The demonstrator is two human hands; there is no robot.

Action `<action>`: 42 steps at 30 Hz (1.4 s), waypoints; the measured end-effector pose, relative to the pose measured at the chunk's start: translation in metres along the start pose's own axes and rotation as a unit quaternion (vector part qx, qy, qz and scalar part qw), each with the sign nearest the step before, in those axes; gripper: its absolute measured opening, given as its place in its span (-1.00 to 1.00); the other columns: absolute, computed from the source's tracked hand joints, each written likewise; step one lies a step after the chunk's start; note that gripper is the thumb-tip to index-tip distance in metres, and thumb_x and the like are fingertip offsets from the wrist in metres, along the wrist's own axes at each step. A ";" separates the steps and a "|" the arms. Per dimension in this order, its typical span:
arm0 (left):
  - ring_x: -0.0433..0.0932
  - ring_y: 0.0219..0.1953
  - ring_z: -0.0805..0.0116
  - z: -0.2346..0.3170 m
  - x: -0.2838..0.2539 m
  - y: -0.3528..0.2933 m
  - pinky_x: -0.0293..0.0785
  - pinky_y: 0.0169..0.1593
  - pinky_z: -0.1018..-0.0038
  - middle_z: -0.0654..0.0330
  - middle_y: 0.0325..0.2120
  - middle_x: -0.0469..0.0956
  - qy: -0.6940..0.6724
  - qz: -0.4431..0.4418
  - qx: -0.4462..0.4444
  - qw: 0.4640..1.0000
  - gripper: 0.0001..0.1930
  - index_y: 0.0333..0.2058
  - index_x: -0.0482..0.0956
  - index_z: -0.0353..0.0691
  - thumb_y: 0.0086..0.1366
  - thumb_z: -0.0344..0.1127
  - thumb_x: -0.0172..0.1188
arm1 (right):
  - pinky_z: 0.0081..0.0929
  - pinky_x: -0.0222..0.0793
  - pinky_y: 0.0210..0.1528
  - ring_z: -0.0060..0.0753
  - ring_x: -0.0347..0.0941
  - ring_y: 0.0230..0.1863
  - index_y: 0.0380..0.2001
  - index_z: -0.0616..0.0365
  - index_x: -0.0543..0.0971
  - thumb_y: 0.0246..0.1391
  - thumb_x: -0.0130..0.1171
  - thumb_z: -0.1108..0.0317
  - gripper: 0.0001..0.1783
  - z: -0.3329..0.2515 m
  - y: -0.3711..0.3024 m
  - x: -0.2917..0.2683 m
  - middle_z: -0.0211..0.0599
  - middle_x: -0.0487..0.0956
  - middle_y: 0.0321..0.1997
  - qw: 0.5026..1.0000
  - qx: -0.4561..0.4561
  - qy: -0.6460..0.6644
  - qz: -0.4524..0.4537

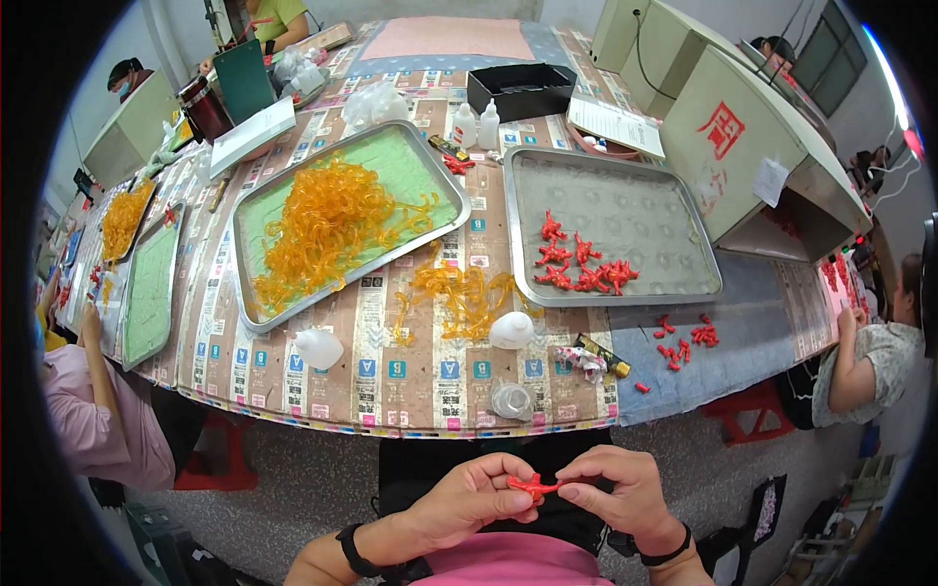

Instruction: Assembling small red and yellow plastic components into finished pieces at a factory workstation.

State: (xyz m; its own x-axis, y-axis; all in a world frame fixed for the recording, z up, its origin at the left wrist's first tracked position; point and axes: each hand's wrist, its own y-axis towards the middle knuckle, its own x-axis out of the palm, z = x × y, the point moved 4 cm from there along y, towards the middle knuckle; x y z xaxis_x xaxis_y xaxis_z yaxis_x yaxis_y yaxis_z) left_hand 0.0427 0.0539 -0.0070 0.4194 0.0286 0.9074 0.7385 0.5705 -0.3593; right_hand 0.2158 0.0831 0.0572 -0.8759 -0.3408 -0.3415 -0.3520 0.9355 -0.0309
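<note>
Over my lap, just off the table's near edge, my two hands hold one small red plastic figure [531, 485]. My left hand [473, 495] pinches its body between thumb and fingers. My right hand [621, 493] grips the thin end on its right side; the fingertips hide part of that end. More red figures [590, 277] stand and lie in the grey metal tray [625, 297] at the right. Small red pieces [674, 356] are scattered on the blue cloth below that tray.
A tray with a green liner [430, 161] bears a heap of orange curly strips [322, 220]; loose orange strips [459, 298] lie beside it. White squeeze bottles [319, 349], a clear round container [512, 399] and a black bin [521, 91] stand about. Co-workers sit left, right and far.
</note>
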 end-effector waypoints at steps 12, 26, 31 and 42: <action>0.52 -0.22 0.51 0.019 0.013 -0.005 0.50 -0.08 0.60 0.20 -0.26 0.51 0.192 0.030 0.126 0.973 -0.67 -0.17 0.45 -0.32 0.07 -0.60 0.28 | -0.64 0.37 -0.45 -0.51 0.49 -0.45 -0.34 0.19 0.63 -0.13 0.35 0.46 -0.79 0.006 0.001 0.003 -0.29 0.59 -0.40 0.999 -0.051 -0.007 -0.002; 0.55 -0.26 0.41 0.012 -0.001 -0.003 0.52 -0.15 0.48 0.14 -0.26 0.53 0.064 0.031 0.022 0.997 -0.65 -0.01 0.34 -0.30 0.24 -0.42 0.15 | -0.66 0.35 -0.47 -0.56 0.47 -0.49 -0.33 0.20 0.63 -0.08 0.31 0.45 -0.82 -0.001 0.003 0.007 -0.30 0.58 -0.44 0.999 -0.032 -0.017 0.007; 0.54 -0.24 0.41 0.012 -0.003 -0.003 0.52 -0.16 0.49 0.12 -0.26 0.53 0.055 0.021 0.016 0.998 -0.65 -0.01 0.33 -0.30 0.25 -0.42 0.14 | -0.67 0.34 -0.47 -0.58 0.46 -0.50 -0.34 0.20 0.63 -0.06 0.31 0.43 -0.84 0.003 0.002 0.008 -0.31 0.58 -0.45 1.000 -0.012 -0.005 0.002; 0.55 -0.35 0.40 0.009 -0.006 0.002 0.53 -0.22 0.50 0.10 -0.31 0.53 0.013 0.029 -0.015 0.999 -0.67 -0.01 0.34 -0.28 0.28 -0.35 0.11 | -0.68 0.36 -0.46 -0.59 0.47 -0.49 -0.38 0.22 0.62 -0.02 0.28 0.40 -0.86 0.008 0.004 0.005 -0.31 0.57 -0.45 1.000 0.022 0.022 0.005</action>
State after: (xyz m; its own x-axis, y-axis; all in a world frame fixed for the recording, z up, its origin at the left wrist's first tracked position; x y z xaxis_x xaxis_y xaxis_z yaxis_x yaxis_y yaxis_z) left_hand 0.0374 0.0621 -0.0117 0.4754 0.0395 0.8789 0.7279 0.5433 -0.4182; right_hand 0.2123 0.0857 0.0480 -0.8932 -0.3342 -0.3009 -0.3290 0.9418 -0.0693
